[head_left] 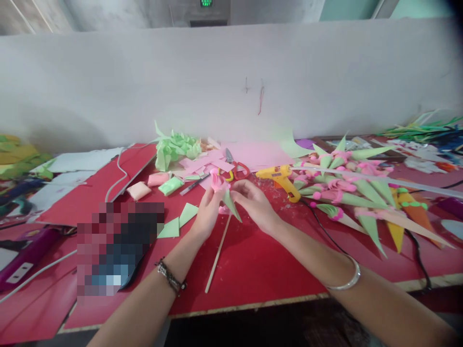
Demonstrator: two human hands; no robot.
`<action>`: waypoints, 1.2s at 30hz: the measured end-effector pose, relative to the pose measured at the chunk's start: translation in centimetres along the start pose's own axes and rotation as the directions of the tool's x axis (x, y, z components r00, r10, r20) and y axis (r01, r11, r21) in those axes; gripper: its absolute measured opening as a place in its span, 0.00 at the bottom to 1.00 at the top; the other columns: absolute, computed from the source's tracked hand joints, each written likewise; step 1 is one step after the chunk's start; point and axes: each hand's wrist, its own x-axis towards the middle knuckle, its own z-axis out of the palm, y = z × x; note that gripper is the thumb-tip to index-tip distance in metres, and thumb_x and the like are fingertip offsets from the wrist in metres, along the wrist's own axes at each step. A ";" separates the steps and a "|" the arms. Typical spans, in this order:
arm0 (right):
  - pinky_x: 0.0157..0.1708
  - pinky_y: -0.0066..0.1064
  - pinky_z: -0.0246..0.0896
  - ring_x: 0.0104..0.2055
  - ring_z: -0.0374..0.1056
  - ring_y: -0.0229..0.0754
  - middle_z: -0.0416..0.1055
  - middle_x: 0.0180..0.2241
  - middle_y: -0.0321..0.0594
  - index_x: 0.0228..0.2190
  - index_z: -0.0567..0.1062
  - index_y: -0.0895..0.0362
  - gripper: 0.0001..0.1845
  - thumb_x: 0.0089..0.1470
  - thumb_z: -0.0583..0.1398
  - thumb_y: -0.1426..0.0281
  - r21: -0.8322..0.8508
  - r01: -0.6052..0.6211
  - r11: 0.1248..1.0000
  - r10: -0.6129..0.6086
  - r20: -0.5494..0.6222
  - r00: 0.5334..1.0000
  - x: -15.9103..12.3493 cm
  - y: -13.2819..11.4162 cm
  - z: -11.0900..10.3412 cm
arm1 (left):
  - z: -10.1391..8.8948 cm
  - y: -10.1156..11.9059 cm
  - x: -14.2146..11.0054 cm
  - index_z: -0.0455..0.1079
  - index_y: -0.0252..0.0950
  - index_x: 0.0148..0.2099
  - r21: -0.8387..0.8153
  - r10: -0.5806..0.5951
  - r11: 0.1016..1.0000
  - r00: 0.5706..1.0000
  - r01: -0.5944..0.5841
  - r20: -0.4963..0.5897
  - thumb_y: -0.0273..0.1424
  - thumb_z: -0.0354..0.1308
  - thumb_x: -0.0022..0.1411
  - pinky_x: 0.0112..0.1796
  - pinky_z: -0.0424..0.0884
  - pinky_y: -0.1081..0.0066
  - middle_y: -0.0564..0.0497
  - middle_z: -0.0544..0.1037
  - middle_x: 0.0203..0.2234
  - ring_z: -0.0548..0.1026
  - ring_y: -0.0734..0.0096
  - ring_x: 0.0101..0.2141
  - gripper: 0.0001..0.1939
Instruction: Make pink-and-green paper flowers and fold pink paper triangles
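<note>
Pink/lt-grn flower (218, 180), yel glue gun (280, 174), red tbl (267, 270)

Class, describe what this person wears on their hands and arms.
The left hand and right hand are gloveless, and no sleeves show on the forearms. A chunky, dark-and-silvery bracelet circles the left wrist; a smooth silvery bangle circles the right forearm.

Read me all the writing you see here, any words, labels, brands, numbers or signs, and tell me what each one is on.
"EXIT": on the lit green sign at the top edge; the marks above that word are too blurred to read.
Yellow glue gun: any print is too small to read.
Pink and green piece in hand: no lettering shows.
</note>
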 end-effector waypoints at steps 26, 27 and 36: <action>0.39 0.35 0.59 0.42 0.63 0.44 0.68 0.38 0.43 0.34 0.68 0.58 0.08 0.48 0.54 0.76 -0.444 0.390 0.807 -0.169 0.458 0.873 -0.7 -0.3 -0.5 | -0.1 3.0 -1.5 0.65 0.38 0.37 0.562 0.396 0.523 0.766 -0.641 0.506 0.30 0.56 0.50 0.39 0.63 0.66 0.48 0.72 0.33 0.68 0.66 0.36 0.09; 0.38 0.33 0.60 0.40 0.64 0.43 0.69 0.37 0.42 0.33 0.68 0.57 0.08 0.49 0.53 0.75 -0.429 0.383 0.818 -0.153 0.480 0.864 -0.7 -0.3 -0.5 | -0.1 3.1 -1.5 0.65 0.38 0.37 0.562 0.393 0.518 0.763 -0.644 0.512 0.30 0.56 0.49 0.39 0.63 0.66 0.48 0.72 0.33 0.68 0.66 0.36 0.10; 0.27 0.26 0.58 0.26 0.63 0.35 0.67 0.23 0.34 0.26 0.70 0.59 0.07 0.47 0.57 0.67 -0.340 0.188 0.921 0.044 0.572 0.819 -0.3 -0.3 -0.3 | -1.5 3.4 -1.0 0.64 0.37 0.40 0.485 0.318 0.694 0.831 -0.532 0.456 0.30 0.54 0.47 0.36 0.64 0.66 0.48 0.71 0.32 0.69 0.66 0.33 0.14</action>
